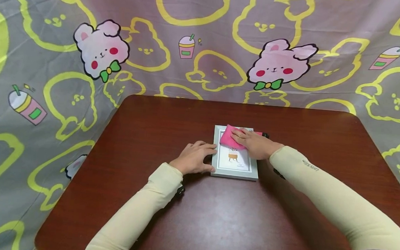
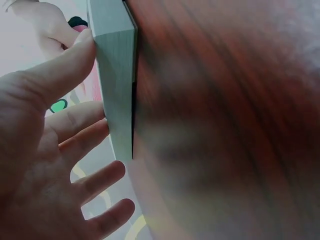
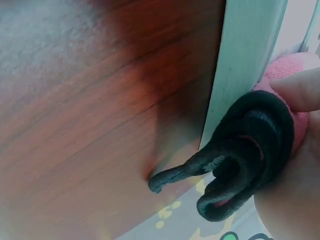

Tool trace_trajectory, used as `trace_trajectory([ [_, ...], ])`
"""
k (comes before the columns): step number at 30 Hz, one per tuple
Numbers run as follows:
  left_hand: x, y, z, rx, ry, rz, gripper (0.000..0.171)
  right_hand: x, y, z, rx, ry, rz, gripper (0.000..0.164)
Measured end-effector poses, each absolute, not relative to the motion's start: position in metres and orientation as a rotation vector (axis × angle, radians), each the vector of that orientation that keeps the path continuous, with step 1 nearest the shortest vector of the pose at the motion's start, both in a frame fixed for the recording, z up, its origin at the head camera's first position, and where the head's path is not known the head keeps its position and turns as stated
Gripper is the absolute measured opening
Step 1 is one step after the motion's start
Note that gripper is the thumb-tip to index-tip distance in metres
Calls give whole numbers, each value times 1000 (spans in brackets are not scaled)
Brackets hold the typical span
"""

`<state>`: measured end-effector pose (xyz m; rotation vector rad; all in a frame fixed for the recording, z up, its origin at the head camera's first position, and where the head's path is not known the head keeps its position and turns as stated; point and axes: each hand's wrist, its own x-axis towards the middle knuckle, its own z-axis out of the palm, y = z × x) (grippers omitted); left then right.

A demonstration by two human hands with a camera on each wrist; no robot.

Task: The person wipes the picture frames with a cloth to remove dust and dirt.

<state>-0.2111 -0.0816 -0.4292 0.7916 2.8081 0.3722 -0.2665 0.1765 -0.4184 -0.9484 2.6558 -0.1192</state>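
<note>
A silver-grey picture frame (image 1: 234, 174) with a small drawing behind its pane lies on the brown table. My left hand (image 1: 196, 157) is at its left side; the thumb and forefinger touch the rim, and the other fingers are spread, as the left wrist view shows. On the upper part of the pane, my right hand (image 1: 259, 144) holds a folded pink cloth (image 1: 227, 139) against it. In the right wrist view, the thumb lies across the pink cloth (image 3: 287, 65), with a coiled black cord (image 3: 250, 135) bunched beside it.
The dark brown table (image 1: 151, 126) has rounded far corners. Behind it and at both sides hangs a grey curtain (image 1: 222, 38) printed with yellow outlines, rabbit heads and drink cups. Pale sleeves cover both forearms.
</note>
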Motion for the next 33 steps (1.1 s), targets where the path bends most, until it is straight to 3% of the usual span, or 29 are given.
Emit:
trace_trajectory([
  [10, -213, -82, -431, 796, 2806, 378, 64, -241, 185, -422, -1033, 2642, -150, 69],
  [18, -214, -83, -434, 791, 2795, 397, 65, -209, 188, -425, -1264, 2688, -124, 65],
  [26, -213, -85, -435, 794, 2786, 409, 65, -227, 179, -429, -1193, 2764, -74, 74],
  [33, -212, -87, -435, 793, 2791, 412, 65, -257, 175, -429, -1067, 2727, -35, 72],
])
